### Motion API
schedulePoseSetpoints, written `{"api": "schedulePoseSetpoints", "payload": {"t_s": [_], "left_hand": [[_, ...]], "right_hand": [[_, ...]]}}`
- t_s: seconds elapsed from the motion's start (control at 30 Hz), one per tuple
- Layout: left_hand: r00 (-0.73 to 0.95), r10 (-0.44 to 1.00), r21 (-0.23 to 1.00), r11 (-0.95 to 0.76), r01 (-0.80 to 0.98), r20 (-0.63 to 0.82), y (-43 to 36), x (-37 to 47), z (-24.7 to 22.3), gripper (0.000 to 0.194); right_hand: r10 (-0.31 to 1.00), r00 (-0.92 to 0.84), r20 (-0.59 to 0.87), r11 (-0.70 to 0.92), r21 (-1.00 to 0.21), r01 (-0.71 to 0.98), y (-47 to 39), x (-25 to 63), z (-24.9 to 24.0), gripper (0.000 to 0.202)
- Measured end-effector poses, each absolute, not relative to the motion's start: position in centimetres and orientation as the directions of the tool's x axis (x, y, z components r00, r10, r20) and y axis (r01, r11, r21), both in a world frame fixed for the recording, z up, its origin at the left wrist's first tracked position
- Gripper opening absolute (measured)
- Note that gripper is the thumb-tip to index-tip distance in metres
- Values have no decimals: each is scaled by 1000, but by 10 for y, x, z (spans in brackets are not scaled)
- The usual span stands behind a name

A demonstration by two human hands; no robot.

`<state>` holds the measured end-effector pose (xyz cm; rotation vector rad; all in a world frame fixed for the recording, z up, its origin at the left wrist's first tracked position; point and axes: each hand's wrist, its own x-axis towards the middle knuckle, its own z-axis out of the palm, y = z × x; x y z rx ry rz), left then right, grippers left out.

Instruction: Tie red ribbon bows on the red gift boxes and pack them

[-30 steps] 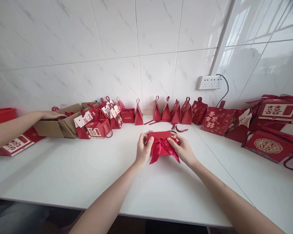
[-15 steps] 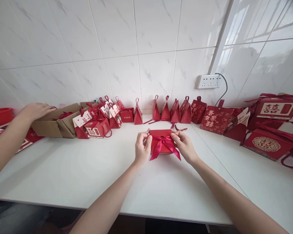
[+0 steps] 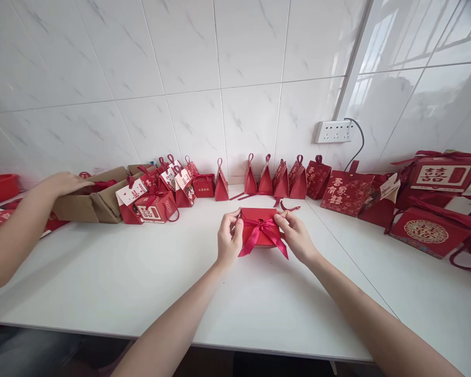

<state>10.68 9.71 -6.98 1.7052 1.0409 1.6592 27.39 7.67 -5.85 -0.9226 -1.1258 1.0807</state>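
A small red gift box [image 3: 258, 213] is held at the middle of the white table, with a shiny crimson ribbon bow [image 3: 262, 226] across its front. My left hand [image 3: 230, 236] pinches the box's left edge, thumb in front and fingers curled behind. On the opposite side, my right hand [image 3: 294, 235] grips the upper right corner between thumb and fingers, close to the ribbon. The bow's two tails hang down over the box front. What lies behind the box is hidden from me.
Several red gift boxes [image 3: 297, 180] with loop handles line the wall. Larger boxes [image 3: 426, 230] are grouped at right. Another person's hand [image 3: 68, 184] reaches over a brown cardboard box [image 3: 78, 208] at left. A power strip [image 3: 333, 132] is on the wall.
The other person's hand has shifted right and down toward the cardboard box's opening. My hands keep the same hold on the gift box; the bow's tails have swung slightly left.
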Motion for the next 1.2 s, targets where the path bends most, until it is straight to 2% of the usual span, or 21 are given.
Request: {"api": "schedulePoseSetpoints", "payload": {"t_s": [0.37,1.0,1.2], "left_hand": [[-51,824,824,-559,93,565,101,106,-74,19],[-56,836,835,-538,118,547,98,107,-70,18],[-55,843,842,-528,111,535,99,107,-71,19]], "right_hand": [[968,95,232,242,-965,-105,77,276,-58,45],[970,72,234,240,-966,-94,76,277,-58,43],[962,59,265,267,-963,-23,74,279,-60,41]]}}
